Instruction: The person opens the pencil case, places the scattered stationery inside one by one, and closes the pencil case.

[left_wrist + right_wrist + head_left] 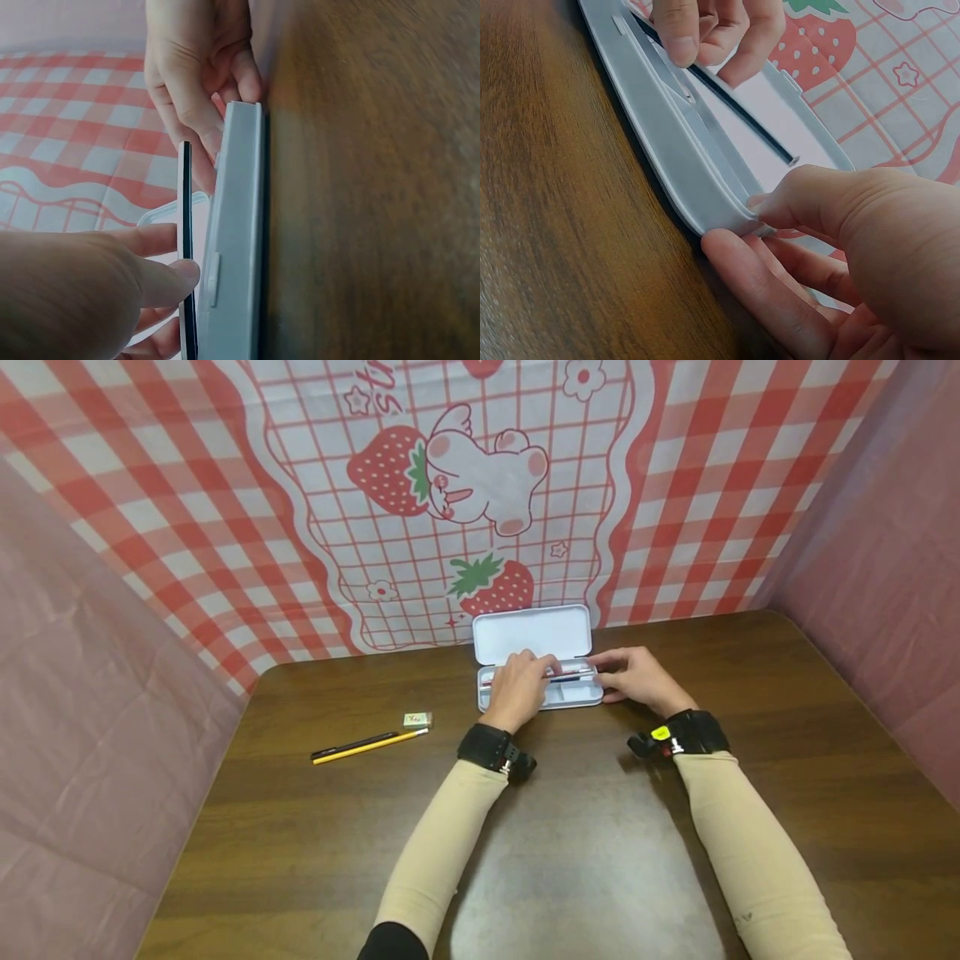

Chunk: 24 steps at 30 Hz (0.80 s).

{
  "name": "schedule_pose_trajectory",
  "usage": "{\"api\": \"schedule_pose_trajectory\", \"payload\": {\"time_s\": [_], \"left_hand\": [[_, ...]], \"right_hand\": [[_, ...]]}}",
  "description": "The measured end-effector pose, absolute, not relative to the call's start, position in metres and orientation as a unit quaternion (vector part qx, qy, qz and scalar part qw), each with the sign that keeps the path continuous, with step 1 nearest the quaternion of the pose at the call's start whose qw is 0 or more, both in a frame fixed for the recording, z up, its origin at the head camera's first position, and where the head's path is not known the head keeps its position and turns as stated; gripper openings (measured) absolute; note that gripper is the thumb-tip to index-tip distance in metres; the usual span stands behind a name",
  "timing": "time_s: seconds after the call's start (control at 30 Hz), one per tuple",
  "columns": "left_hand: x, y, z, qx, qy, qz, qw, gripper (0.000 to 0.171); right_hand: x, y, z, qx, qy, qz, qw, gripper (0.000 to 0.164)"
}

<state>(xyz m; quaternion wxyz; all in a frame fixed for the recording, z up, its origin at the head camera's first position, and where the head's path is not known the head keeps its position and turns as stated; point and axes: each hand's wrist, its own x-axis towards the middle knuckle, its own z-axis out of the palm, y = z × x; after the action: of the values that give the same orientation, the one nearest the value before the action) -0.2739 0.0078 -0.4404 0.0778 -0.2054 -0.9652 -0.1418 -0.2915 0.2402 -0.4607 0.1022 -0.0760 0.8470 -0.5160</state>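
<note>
A pale pencil case lies on the table with its lid standing up against the cloth behind. My left hand is over the left half of the case. Between thumb and fingers it pinches a slim black-and-white striped pencil, held lengthwise above the tray. In the right wrist view the near end of this pencil hangs free above the case. My right hand grips the right end of the case, its thumb on the rim and the other fingers around the outside. Part of the tray is hidden by my left hand.
Left of the case on the brown wooden table lie a small eraser, a yellow pencil and a black pen. A red checked cloth hangs at the back edge, with pink cloth on both sides.
</note>
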Motion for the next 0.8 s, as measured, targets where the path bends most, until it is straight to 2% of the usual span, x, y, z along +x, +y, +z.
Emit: {"api": "schedule_pose_trajectory", "payload": {"time_s": [0.8], "left_hand": [[-0.2736,0.0079,-0.4422,-0.188,-0.974,-0.113,0.058,0.035]], "right_hand": [[-0.2913,0.2407,-0.4598,-0.075,0.850,-0.510,0.106,0.040]]}}
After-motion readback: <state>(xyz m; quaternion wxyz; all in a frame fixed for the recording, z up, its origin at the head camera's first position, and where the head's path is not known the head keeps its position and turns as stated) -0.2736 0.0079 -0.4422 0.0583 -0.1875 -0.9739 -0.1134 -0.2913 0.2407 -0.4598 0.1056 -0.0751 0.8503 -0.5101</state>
